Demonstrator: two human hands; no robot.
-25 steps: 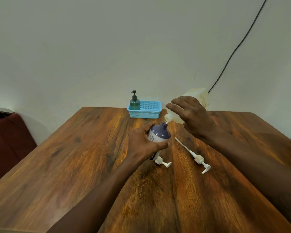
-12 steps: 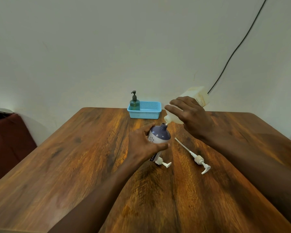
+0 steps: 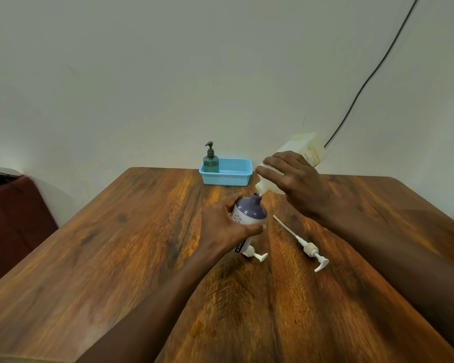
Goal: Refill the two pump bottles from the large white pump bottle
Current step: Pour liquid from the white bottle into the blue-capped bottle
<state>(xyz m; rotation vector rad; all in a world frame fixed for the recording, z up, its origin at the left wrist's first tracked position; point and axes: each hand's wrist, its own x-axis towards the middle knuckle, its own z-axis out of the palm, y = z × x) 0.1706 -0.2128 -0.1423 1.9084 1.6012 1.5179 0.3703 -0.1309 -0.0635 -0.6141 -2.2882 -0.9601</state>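
My left hand [image 3: 227,226] grips a white bottle with a purple top [image 3: 249,213] that stands uncapped on the wooden table [image 3: 116,258]. My right hand [image 3: 294,179] holds the large white bottle [image 3: 303,150] tipped down, its open neck just above the purple bottle's mouth. Two loose white pump heads lie on the table: a short one [image 3: 256,254] by the purple bottle's base and a long-tubed one [image 3: 309,250] to the right. A green pump bottle [image 3: 211,161] stands in a blue basket [image 3: 233,176] at the far edge.
A black cable [image 3: 364,85] runs down the wall behind the large bottle. A dark red seat [image 3: 11,218] sits left of the table. The table's right edge falls away near my right forearm.
My right hand has tipped the large white bottle a little steeper, raising its base slightly. My left hand and the purple-topped bottle stay in place.
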